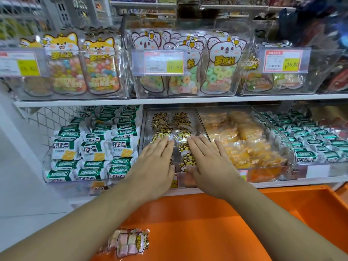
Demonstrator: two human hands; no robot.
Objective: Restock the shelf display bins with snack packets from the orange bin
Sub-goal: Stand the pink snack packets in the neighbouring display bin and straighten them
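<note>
Both hands lie flat, fingers straight and together, on the clear cat-printed snack packets [181, 137] stacked in the transparent plastic display bin [200, 121] at the middle of the lower white shelf [282, 182]. The left hand [156, 159] presses the left row of packets near the bin's front edge; the right hand [205, 157] presses the right row just beside it. Neither hand grips anything. Below the shelf's front edge sits the orange plastic bin [207, 223], under both forearms. One clear packet of pink and white marshmallow pieces [128, 242] lies on the orange bin's floor near its front left corner, beside the left forearm.
</note>
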